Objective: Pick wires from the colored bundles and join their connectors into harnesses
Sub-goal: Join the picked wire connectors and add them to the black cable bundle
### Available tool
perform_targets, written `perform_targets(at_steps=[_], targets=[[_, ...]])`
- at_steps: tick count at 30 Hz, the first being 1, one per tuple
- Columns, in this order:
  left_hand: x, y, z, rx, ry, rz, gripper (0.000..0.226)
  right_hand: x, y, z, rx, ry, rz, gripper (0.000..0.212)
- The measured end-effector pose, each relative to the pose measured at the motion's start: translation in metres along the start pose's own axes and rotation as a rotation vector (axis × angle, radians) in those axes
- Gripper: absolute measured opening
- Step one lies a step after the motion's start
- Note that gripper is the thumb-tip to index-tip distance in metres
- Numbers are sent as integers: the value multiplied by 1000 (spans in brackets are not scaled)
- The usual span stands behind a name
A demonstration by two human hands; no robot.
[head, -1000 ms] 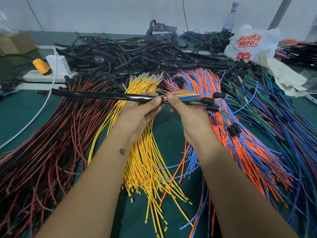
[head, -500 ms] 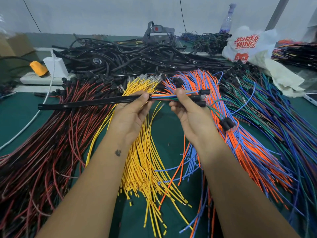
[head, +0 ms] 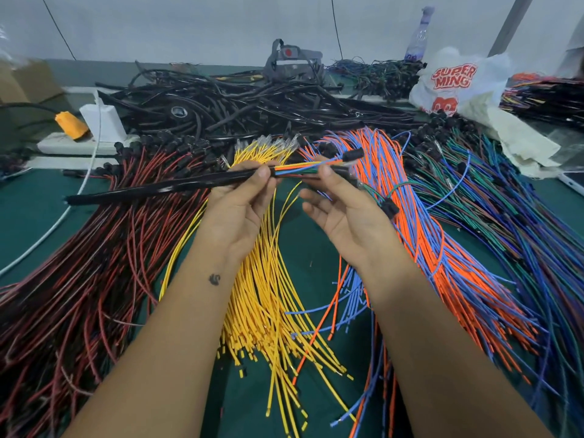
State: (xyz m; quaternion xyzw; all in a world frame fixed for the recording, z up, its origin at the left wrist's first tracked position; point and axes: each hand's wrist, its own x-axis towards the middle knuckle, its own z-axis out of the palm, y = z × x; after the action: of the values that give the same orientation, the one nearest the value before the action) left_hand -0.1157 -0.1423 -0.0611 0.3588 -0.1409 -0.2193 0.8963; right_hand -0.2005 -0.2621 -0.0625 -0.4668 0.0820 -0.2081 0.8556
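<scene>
We hold harness (head: 284, 172) above yellow bundle (head: 268, 295). Our left hand (head: 240, 203) pinches black sleeve (head: 164, 186) at its end, where colored wires emerge. Our right hand (head: 344, 210) pinches those wires near black connectors (head: 352, 154), lower fingers loose. Orange-blue bundle (head: 426, 222) lies to right.

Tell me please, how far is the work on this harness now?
Done: several colored wires already run inside the black sleeve. In hand: the left hand grips the sleeve's end, and the right hand pinches the wires near their black connectors. Left: large yellow, red, orange and green-blue bundles lie on the table, so much remains.
</scene>
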Motion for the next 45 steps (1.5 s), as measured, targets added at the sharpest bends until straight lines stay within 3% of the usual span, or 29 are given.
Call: perform_targets(at_steps=[4, 8, 13, 17, 20, 24, 26, 30, 36, 45], targets=[[3, 0, -3, -60, 5, 39, 22, -1, -7, 1, 128, 31, -18, 20], [3, -2, -3, -40, 14, 37, 22, 0, -11, -4, 205, 124, -44, 30], [8, 0, -8, -165, 155, 128, 24, 3, -2, 4, -389, 209, -73, 37], [9, 0, -10, -146, 184, 127, 24, 2, 8, -2, -702, 382, -402, 37], [8, 1, -9, -149, 145, 89, 25, 3, 7, -7, -812, 508, -620, 16], [6, 1, -8, -137, 83, 25, 23, 6, 3, -7, -631, 500, -558, 22], [5, 0, -8, -125, 59, 6, 22, 6, 1, -7, -572, 458, -530, 14], [5, 1, -9, -119, 45, 1, 22, 3, -1, -7, -626, 413, -525, 33], [6, 0, -10, -95, 22, -12, 24, 7, -2, -6, -451, 443, -497, 13], [5, 1, -10, -79, 60, -29, 20, 9, -3, -9, -390, 406, -504, 13]])
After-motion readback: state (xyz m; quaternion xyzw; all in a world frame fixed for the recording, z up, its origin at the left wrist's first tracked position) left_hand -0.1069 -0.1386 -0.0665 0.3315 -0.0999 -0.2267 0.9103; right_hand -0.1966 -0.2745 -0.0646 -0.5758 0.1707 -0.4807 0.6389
